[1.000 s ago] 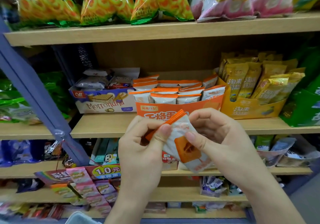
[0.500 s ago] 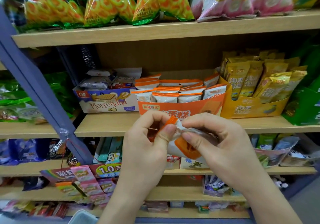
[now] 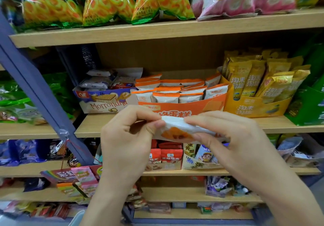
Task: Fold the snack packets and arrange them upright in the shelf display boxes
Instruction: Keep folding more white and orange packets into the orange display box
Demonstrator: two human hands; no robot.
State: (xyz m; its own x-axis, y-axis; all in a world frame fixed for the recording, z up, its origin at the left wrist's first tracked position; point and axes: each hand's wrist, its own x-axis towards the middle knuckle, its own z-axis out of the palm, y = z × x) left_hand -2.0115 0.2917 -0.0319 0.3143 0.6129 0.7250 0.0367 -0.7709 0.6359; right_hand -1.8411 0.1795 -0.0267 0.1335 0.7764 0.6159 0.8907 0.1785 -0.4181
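Risks first. We hold the snack packet (image 3: 180,129) by its two ends only, and the film looks slick. If either pinch slackens mid-fold, the flap likely springs back or the packet drops to the lower shelves. Squeezing too hard on the middle could crush the cake inside; the orange print shows right at the crease zone. A loose fold probably won't stay upright once it is slotted in. The orange display box (image 3: 196,107) already looks tightly packed with standing packets (image 3: 166,97), so forcing one more in may tip its neighbours or shove the box back on the shelf (image 3: 280,126).

Hands: left hand (image 3: 129,138) has its fingers curled, with thumb and forefinger pinching the packet's left end. Right hand (image 3: 233,141) clamps the right end, fingers on top, thumb underneath.

Position: the packet lies roughly flat and sideways between both hands, touching both. It sits in front of the orange box's front wall, below the standing rows, and is not in the box yet. We can't tell whether the fold is complete.
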